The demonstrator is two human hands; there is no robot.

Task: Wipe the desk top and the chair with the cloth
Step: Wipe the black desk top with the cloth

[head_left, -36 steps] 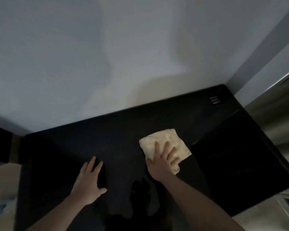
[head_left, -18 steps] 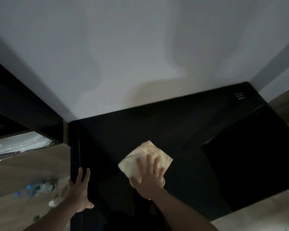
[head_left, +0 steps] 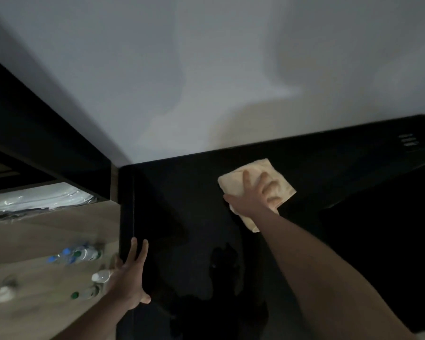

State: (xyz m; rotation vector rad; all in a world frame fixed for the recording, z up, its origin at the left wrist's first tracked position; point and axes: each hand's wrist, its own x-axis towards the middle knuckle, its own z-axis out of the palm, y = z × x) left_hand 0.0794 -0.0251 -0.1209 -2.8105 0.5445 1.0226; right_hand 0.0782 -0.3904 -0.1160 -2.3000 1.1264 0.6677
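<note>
A glossy black desk top (head_left: 182, 204) fills the lower right of the view and meets a pale wall at its back edge. A folded cream cloth (head_left: 233, 182) lies flat on it toward the back. My right hand (head_left: 258, 195) presses down on the cloth with fingers spread. My left hand (head_left: 130, 278) rests flat on the desk's left edge, fingers apart, holding nothing. No chair is in view.
Left of the desk, on a lower wooden surface (head_left: 35, 241), lie plastic bottles with blue and green caps (head_left: 76, 255) and a white cup (head_left: 101, 276). A dark shelf (head_left: 47, 155) hangs above it, with a white plastic-wrapped item (head_left: 39, 197) underneath. A small white label (head_left: 409, 143) marks the desk's far right.
My right hand slid the cloth left and toward me, then back out to the right and toward the wall. The view swung left, showing the desk's left edge, where my left hand now rests.
</note>
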